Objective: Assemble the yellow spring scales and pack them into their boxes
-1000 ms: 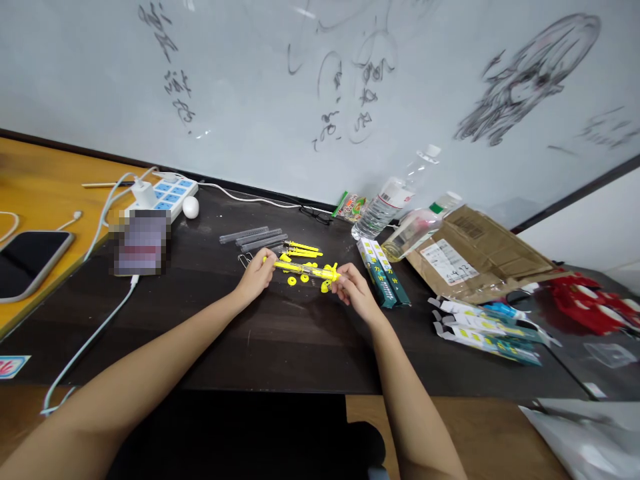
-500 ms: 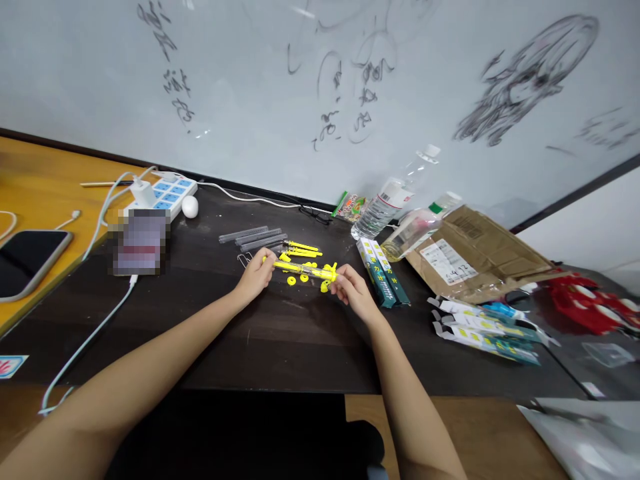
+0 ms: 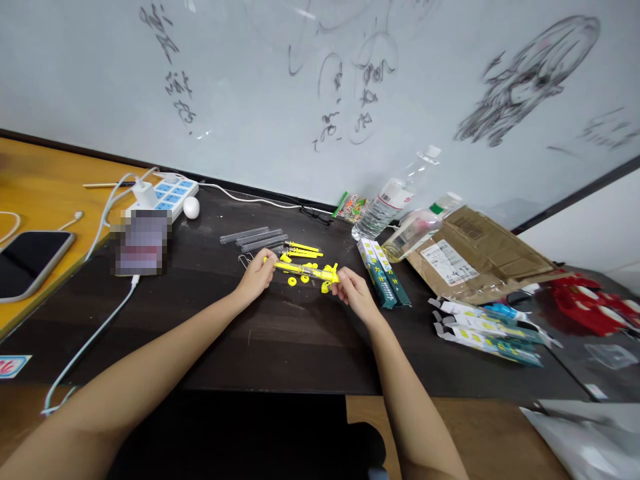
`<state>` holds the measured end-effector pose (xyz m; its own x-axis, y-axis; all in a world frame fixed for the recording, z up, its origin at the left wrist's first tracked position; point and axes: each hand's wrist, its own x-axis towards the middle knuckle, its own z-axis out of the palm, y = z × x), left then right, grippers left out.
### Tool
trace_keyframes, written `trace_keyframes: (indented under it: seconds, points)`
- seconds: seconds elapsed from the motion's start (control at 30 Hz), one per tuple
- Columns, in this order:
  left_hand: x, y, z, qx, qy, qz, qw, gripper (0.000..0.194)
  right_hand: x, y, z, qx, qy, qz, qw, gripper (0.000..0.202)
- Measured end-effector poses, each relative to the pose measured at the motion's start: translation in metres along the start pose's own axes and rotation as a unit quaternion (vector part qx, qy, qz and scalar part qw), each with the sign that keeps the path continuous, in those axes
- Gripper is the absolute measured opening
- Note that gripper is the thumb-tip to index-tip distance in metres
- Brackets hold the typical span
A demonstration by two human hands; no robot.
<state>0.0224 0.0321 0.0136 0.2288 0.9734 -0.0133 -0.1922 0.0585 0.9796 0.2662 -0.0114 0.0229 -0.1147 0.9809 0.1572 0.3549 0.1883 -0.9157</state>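
Observation:
Between my two hands a slim yellow-and-clear syringe-like tube (image 3: pixel 303 269) is held level above the dark desk. My left hand (image 3: pixel 256 275) pinches its yellow left end, fingers closed. At the other end, my right hand (image 3: pixel 354 292) has closed fingers on the wider yellow fitting. Small yellow ring-shaped parts (image 3: pixel 293 281) lie on the desk just under the tube. Behind it are several yellow rods (image 3: pixel 305 251) with dark tips. Grey clear tubes (image 3: pixel 257 238) lie side by side farther back left, near thin metal wire pieces (image 3: pixel 244 260) beside my left hand.
Two upright-printed narrow boxes (image 3: pixel 383 273) lie right of my right hand, with opened boxes (image 3: pixel 490 333) beyond. Two bottles (image 3: pixel 387 203) lean near a cardboard parcel (image 3: pixel 480 257). A charging phone (image 3: pixel 143 243), power strip (image 3: pixel 175 193) and cable (image 3: pixel 95 327) occupy the left. A whiteboard (image 3: pixel 250 100) stands behind.
Both hands keep their hold on the syringe-like tube, which stays almost in the same place. The whole view has shifted very slightly.

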Motion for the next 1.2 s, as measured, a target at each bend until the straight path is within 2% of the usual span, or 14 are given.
trace_keyframes:
  seconds: [0.07, 0.27, 0.47, 0.7, 0.93, 1.1, 1.2]
  points:
    - [-0.0001, 0.0002, -0.0001, 0.0, 0.0, 0.001, 1.0, 0.016, 0.0, -0.0001, 0.0, -0.001, 0.003, 0.004, 1.0, 0.041]
    - [-0.0003, 0.0016, 0.0008, 0.001, 0.001, -0.003, 1.0, 0.016, -0.0013, 0.0, -0.001, 0.042, -0.009, 0.001, 0.999, 0.029]
    - [-0.0004, 0.0015, 0.0012, -0.001, 0.001, -0.004, 1.0, 0.016, -0.0001, 0.0021, 0.0005, -0.014, -0.002, -0.001, 1.0, 0.04]
    - [0.0002, 0.0001, 0.0007, 0.003, 0.001, -0.004, 1.0, 0.015, -0.0011, 0.0011, 0.0008, 0.045, -0.019, 0.002, 0.999, 0.027]
    - [-0.0012, 0.0017, 0.0014, -0.003, -0.002, -0.004, 1.0, 0.016, -0.0001, 0.0021, 0.002, -0.019, -0.012, 0.002, 1.0, 0.044]
    - [-0.0004, 0.0012, 0.0009, -0.005, -0.005, 0.001, 1.0, 0.017, -0.0026, -0.0028, 0.0018, 0.033, -0.014, 0.0, 0.999, 0.032]
    - [0.0001, 0.0002, 0.0006, -0.003, -0.005, 0.002, 1.0, 0.016, -0.0035, -0.0037, 0.003, 0.036, -0.022, 0.002, 0.999, 0.031]
